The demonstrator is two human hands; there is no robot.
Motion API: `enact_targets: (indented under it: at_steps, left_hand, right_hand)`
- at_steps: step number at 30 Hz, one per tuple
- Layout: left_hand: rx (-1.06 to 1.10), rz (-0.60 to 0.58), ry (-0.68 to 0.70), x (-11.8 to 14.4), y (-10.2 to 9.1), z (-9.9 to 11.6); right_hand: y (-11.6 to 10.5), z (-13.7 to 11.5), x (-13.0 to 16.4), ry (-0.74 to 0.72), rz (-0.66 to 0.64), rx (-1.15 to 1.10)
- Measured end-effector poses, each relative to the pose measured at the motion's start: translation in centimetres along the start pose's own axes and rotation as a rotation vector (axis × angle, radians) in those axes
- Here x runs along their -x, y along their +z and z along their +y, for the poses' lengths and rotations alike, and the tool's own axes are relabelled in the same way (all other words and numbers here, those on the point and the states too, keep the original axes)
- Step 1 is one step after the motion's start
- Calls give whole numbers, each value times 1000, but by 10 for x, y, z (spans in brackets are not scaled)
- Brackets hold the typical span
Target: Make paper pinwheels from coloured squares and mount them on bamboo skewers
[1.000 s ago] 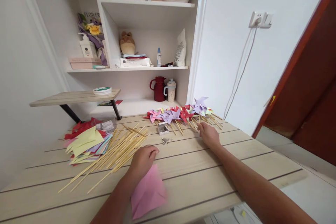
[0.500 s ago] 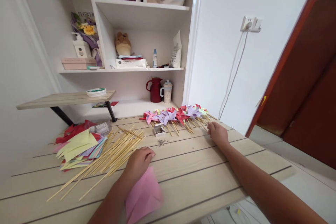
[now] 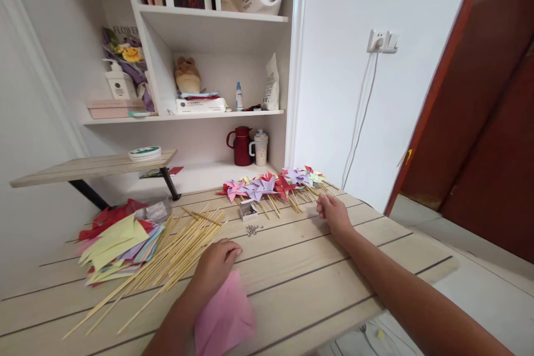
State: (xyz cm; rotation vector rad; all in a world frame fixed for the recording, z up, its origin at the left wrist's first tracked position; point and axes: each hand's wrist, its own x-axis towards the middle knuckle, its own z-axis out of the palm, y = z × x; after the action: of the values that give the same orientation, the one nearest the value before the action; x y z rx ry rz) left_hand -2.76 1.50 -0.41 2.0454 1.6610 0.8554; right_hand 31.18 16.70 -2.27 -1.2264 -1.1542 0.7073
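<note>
My left hand (image 3: 217,261) rests on the tabletop, fingers curled in, with nothing showing in it. A square of pink paper (image 3: 225,314) with crease lines lies just below it, partly under the wrist. My right hand (image 3: 334,212) is closed at the lower ends of the pinwheel sticks; whatever its fingers hold, if anything, is hidden. Finished paper pinwheels (image 3: 259,186) in pink, purple, red and pale green lie in a row at the back. In front of them are a small open box (image 3: 248,211) and a little heap of metal fasteners (image 3: 252,230).
Many loose wooden sticks (image 3: 175,253) spread left of my left hand. Beyond them lie a pile of coloured paper sheets (image 3: 117,242) and a clear plastic box (image 3: 154,210). A raised wooden stand (image 3: 95,167) is at the far left. Shelves back the table (image 3: 300,295).
The view has shifted slightly, so most things sit further left in the picture. My right hand has moved a little left along the stick ends; my left hand stays by the pink paper.
</note>
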Motion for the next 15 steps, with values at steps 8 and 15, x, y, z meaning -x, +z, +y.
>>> enact_targets:
  at_steps: [8,15]
  left_hand:
    - [6,18,20,0,0,-2]
    - [24,7,-2,-1,-2,0]
  right_hand:
    - [-38,13,-45,23,211,-2]
    - [-58,33,-75,116,360,257]
